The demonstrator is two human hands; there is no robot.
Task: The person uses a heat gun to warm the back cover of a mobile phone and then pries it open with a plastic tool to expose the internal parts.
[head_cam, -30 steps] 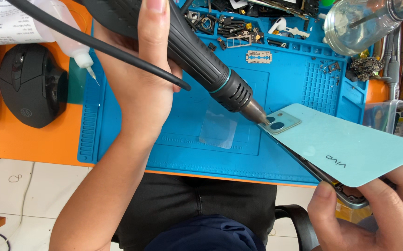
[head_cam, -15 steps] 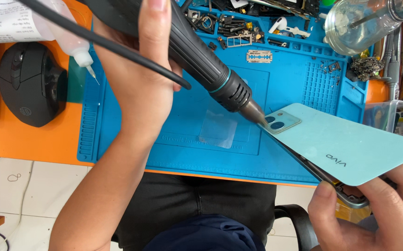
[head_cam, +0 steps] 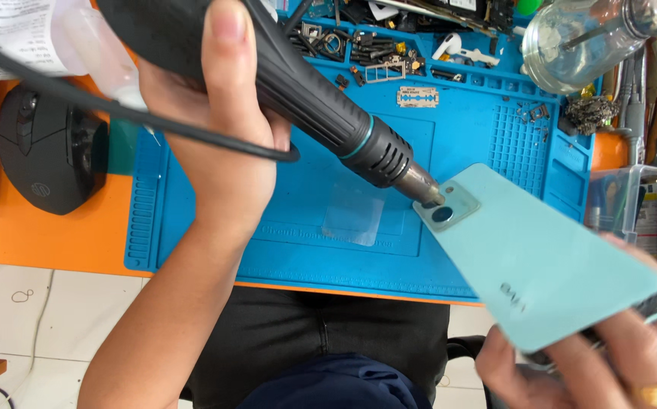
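Note:
My left hand grips a black hot-air gun with a teal ring and a metal nozzle. The nozzle tip rests right at the camera block of a pale mint-green phone, which lies back-side up and tilted. My right hand holds the phone by its lower end, fingers under and around the edge, with a gold ring on one finger. The gun's black cable loops across my left hand. Both are held above a blue silicone work mat.
A black mouse lies on the orange table at left. A white squeeze bottle sits at top left. Small parts, a razor blade and tools fill the mat's far trays. A glass jar stands at top right. A clear film lies mid-mat.
The nozzle has stayed at the phone's camera block. Hands and phone have barely shifted.

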